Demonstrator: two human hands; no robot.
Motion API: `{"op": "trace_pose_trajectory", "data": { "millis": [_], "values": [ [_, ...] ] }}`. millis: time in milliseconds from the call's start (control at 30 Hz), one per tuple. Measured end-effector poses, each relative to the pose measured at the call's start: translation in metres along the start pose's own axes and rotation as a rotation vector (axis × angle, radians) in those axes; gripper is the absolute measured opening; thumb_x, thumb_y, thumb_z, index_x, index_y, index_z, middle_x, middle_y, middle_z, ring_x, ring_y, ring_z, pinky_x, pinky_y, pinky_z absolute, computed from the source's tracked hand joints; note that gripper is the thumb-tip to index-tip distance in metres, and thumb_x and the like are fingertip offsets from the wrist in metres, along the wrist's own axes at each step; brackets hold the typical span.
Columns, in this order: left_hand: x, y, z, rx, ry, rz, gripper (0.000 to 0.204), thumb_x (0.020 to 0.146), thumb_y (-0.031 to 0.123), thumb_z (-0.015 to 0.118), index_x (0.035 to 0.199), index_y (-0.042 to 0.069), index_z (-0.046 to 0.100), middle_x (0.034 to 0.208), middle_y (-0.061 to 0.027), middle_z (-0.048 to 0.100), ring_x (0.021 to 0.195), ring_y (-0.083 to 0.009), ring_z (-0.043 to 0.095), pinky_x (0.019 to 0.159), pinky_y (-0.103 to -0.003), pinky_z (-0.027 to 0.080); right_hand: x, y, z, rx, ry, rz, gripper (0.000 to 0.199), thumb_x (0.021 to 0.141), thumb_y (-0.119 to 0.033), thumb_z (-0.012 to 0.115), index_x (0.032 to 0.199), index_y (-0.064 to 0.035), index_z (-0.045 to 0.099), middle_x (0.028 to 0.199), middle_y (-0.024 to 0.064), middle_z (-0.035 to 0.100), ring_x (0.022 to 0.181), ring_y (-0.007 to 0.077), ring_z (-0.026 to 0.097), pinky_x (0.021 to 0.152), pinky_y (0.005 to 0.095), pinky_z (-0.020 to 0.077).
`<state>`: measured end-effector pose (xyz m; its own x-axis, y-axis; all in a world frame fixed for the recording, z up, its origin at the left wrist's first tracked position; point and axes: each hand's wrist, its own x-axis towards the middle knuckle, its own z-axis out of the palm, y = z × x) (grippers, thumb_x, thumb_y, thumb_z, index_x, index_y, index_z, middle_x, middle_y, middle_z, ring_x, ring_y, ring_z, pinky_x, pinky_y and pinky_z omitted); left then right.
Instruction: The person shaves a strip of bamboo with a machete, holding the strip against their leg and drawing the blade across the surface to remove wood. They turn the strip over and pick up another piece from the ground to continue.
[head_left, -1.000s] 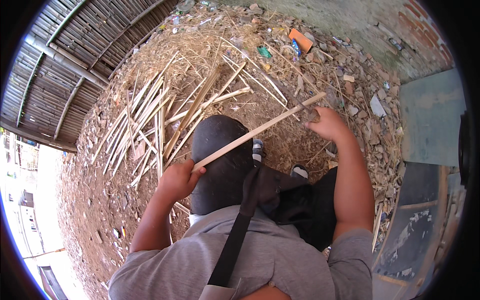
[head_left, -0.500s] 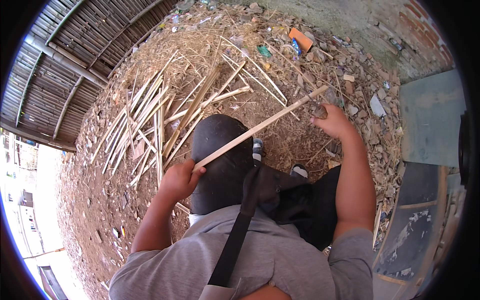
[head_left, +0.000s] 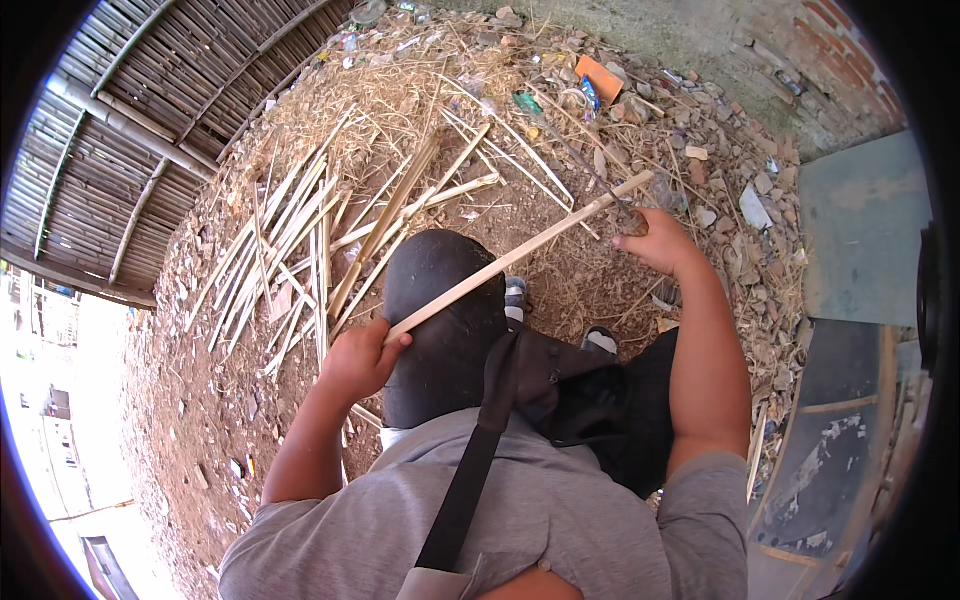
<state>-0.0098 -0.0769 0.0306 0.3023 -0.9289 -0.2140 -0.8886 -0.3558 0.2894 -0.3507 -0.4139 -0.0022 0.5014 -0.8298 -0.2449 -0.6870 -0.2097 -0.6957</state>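
Observation:
A pale split bamboo strip slants across my raised knee, from lower left to upper right. My left hand is closed round its near end. At the far end, my right hand grips the brown handle of a knife. Its dark, thin blade, seen edge-on, points up and to the left and meets the strip close to its tip. Black fabric covers my knee, which sits directly under the strip.
Many split strips lie in a loose pile on the dirt at left. Straw, stones and litter cover the ground, with an orange piece far off. A bamboo-slat wall stands at left, grey-green panels at right.
The knife in my right hand has turned so that its blade now shows across the strip's far end. My left hand and the strip have barely moved.

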Motion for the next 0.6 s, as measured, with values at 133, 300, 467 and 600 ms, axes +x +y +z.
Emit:
{"op": "trace_pose_trajectory", "data": {
  "millis": [133, 300, 467, 600],
  "values": [
    [-0.002, 0.012, -0.003, 0.063, -0.012, -0.049, 0.045, 0.102, 0.047, 0.055, 0.094, 0.002, 0.057, 0.082, -0.0253, 0.067, 0.082, -0.0482, 0.065, 0.073, -0.059, 0.048, -0.008, -0.012, 0.009, -0.156, 0.016, -0.083, 0.050, 0.080, -0.032, 0.082, 0.117, -0.0004, 0.068, 0.100, 0.0159, 0.074, 0.085, 0.0294, 0.071, 0.080, 0.0420, 0.0550],
    [-0.008, 0.011, -0.002, 0.068, 0.057, -0.029, 0.044, 0.102, 0.046, 0.055, 0.091, 0.003, 0.057, 0.079, -0.0246, 0.067, 0.078, -0.0477, 0.065, 0.071, -0.059, 0.048, -0.020, -0.050, 0.030, -0.342, -0.237, -0.291, 0.034, 0.083, -0.029, 0.078, 0.101, -0.0014, 0.072, 0.088, 0.0165, 0.073, 0.085, 0.0324, 0.071, 0.078, 0.0446, 0.0544],
    [-0.005, 0.006, 0.007, 0.020, 0.077, -0.007, 0.043, 0.101, 0.046, 0.057, 0.090, 0.004, 0.057, 0.077, -0.0237, 0.067, 0.077, -0.0477, 0.065, 0.070, -0.059, 0.049, -0.001, -0.016, 0.011, -0.191, -0.144, -0.212, 0.037, 0.082, -0.030, 0.081, 0.102, -0.0003, 0.070, 0.090, 0.0151, 0.072, 0.083, 0.0294, 0.069, 0.076, 0.0433, 0.0515],
    [-0.004, 0.013, 0.003, 0.030, 0.060, -0.060, 0.041, 0.101, 0.043, 0.057, 0.090, 0.003, 0.055, 0.080, -0.0255, 0.064, 0.082, -0.0498, 0.064, 0.071, -0.058, 0.047, 0.004, 0.011, 0.003, -0.048, 0.067, -0.056, 0.042, 0.083, -0.029, 0.081, 0.111, 0.0005, 0.069, 0.092, 0.0145, 0.071, 0.083, 0.0289, 0.064, 0.080, 0.0404, 0.0503]
  ]
}}
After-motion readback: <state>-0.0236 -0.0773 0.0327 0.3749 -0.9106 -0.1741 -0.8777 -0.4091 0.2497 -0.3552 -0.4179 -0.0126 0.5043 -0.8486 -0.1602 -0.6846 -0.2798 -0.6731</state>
